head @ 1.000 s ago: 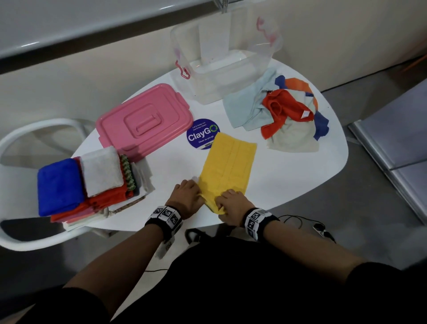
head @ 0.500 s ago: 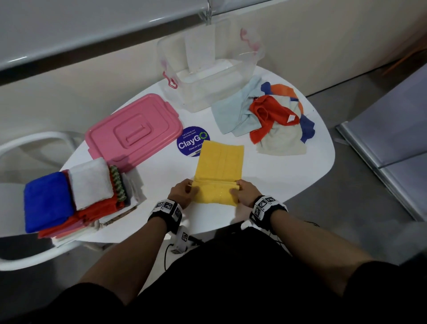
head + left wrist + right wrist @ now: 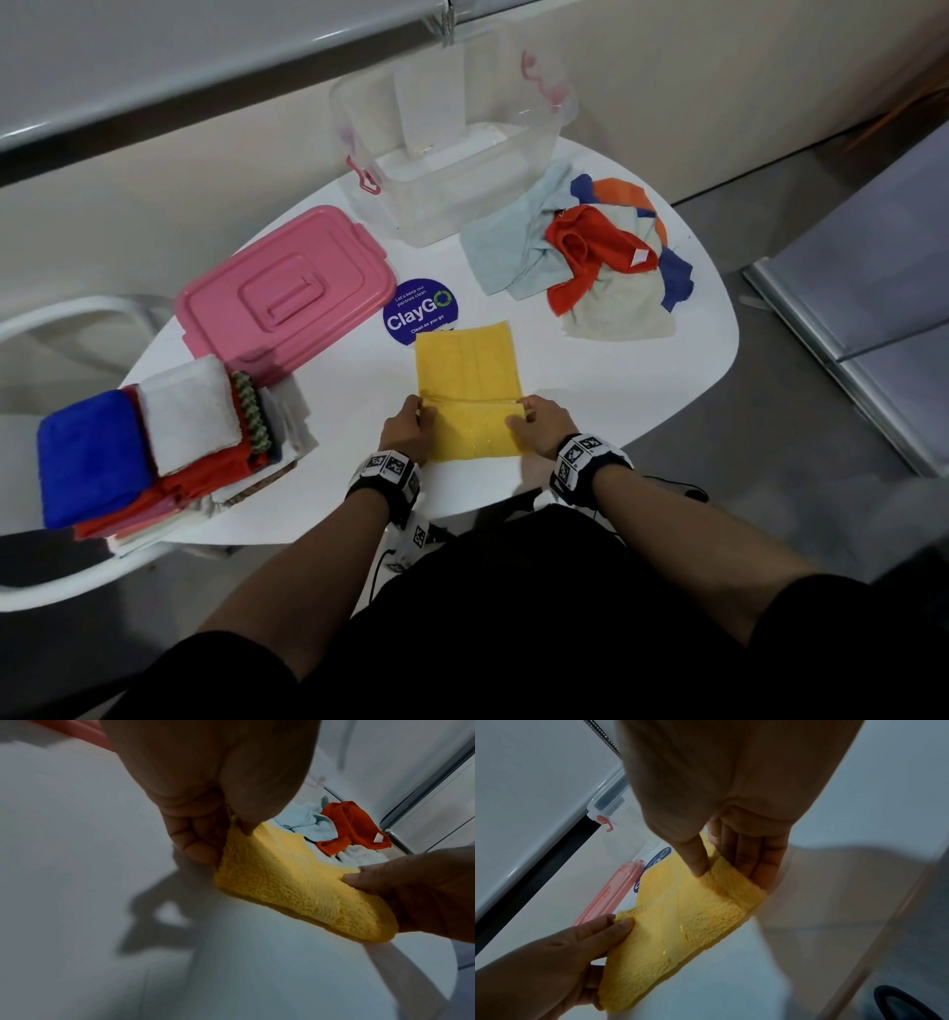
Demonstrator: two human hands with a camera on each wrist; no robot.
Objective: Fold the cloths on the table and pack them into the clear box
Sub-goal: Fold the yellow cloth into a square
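We are pinching the yellow cloth (image 3: 470,390) with left hand (image 3: 408,429) and right hand (image 3: 542,424), having carried its near edge halfway toward the sticker (image 3: 418,311); folding is progressing.

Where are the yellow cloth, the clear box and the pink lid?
yellow cloth (image 3: 464,360): head view, on its flat far half.
clear box (image 3: 513,169): head view, on its front wall.
pink lid (image 3: 328,257): head view, on its top surface beside the raised handle.
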